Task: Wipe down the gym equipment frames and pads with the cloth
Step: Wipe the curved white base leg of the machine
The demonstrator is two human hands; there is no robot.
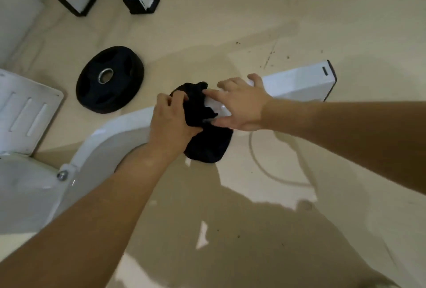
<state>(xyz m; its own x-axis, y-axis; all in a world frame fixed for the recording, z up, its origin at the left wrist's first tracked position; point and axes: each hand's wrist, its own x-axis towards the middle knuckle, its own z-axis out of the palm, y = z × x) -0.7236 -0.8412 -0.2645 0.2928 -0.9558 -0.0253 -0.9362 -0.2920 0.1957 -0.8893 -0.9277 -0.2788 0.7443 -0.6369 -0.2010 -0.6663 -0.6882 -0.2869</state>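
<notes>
left hand (171, 121) gripping black cloth (205, 126) | right hand (239, 105) spread flat on white frame (299, 82)

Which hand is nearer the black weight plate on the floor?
Left. The left hand, gripping the black cloth, sits just right of the weight plate; the right hand lies farther right on the white frame.

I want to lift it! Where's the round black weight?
In the head view the round black weight lies flat on the floor, left of centre, just beyond the white frame, up and left of the left hand gripping the black cloth.
</notes>
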